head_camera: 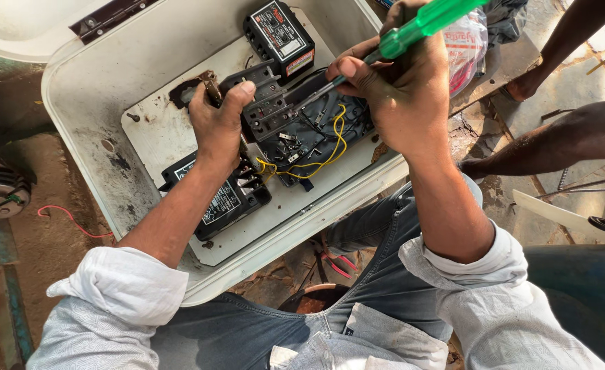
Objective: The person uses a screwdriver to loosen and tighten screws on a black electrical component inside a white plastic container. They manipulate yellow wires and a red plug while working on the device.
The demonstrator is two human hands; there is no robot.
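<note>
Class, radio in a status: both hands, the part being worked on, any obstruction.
Right hand grips green screwdriver. Left hand steadies black terminal block. Yellow wires crowd it.

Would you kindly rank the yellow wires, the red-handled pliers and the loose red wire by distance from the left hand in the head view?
1. yellow wires, just right of the left hand
2. red-handled pliers, below, by the knee
3. loose red wire, far left on the ground

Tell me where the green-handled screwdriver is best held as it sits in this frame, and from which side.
Grip the screwdriver on its thick translucent green handle, from above and from the right, as the right hand does now. The thin metal shaft slants down-left into the dark wired unit, so the handle is the only broad, free part; the left hand occupies the left side.
</note>
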